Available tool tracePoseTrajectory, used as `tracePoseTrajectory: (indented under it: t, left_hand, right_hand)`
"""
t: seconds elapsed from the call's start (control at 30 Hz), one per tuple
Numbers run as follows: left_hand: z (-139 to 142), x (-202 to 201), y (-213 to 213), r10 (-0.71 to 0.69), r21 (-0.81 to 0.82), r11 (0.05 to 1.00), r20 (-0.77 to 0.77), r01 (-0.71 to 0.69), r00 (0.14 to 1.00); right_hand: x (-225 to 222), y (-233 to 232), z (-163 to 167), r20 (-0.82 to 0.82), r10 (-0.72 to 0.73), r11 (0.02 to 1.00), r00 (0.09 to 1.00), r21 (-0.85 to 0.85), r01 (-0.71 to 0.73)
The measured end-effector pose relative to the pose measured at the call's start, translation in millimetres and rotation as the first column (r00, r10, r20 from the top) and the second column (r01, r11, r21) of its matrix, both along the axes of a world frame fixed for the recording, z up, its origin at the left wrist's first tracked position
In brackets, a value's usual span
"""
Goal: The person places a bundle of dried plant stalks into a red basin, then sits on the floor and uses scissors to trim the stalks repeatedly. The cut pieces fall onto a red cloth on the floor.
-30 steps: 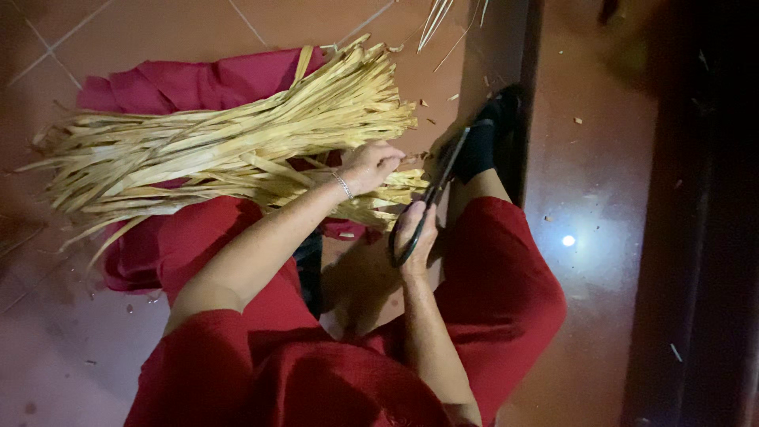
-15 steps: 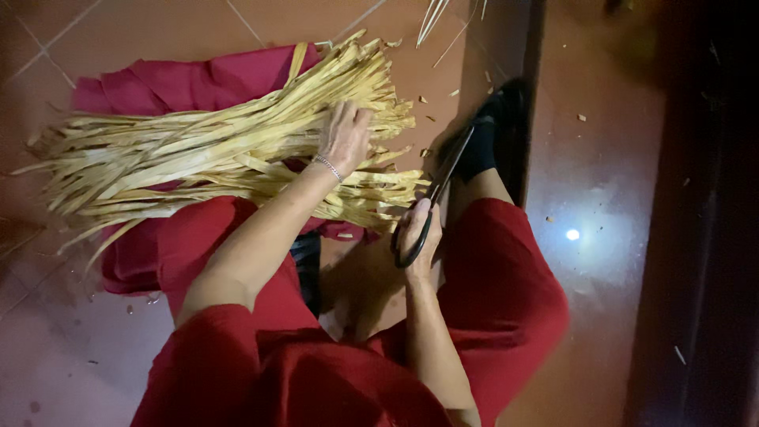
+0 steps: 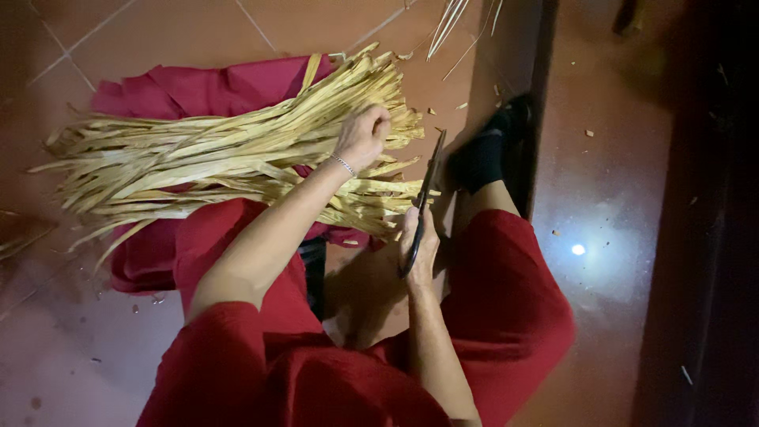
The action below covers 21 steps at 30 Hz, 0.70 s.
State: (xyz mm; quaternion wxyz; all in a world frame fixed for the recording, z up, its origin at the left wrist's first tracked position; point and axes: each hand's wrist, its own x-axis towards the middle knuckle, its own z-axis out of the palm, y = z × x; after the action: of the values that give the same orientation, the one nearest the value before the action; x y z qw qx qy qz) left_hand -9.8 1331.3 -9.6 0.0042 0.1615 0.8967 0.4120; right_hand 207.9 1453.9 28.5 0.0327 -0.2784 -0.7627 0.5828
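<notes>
The right hand (image 3: 419, 245) is closed round black scissors (image 3: 423, 202), blades pointing away, clear of the lap; beyond, the left hand (image 3: 364, 136) clutches dried palm-leaf strips (image 3: 205, 162), heaped across red cloth (image 3: 198, 87) on the tiled floor (image 3: 158, 32).

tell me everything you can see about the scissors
The scissors are dark, nearly black, with long narrow blades that look like metal. The right hand holds them by the looped handles, blades pointing up and away from the body, apparently closed. They stand beside the cut ends of the pale dried leaf strips, tip over the floor tiles; contact with the strips is unclear.
</notes>
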Motion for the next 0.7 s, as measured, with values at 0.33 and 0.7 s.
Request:
tracePoseTrajectory:
  t: [0.33,0.7]
  left_hand:
    - [67.0,40.7,-10.2,-0.217,0.428,0.900,0.286,0.078,0.933]
    - [90.0,65.5,-13.2,-0.266,0.409,0.906,0.353,0.108,0.897]
  right_hand:
    - [1.9,-15.9,22.2,-0.136,0.152,0.986,0.979,0.087,-0.141]
    - [5.4,-17.5,35.6,-0.218,0.223,0.925,0.950,0.354,-0.136]
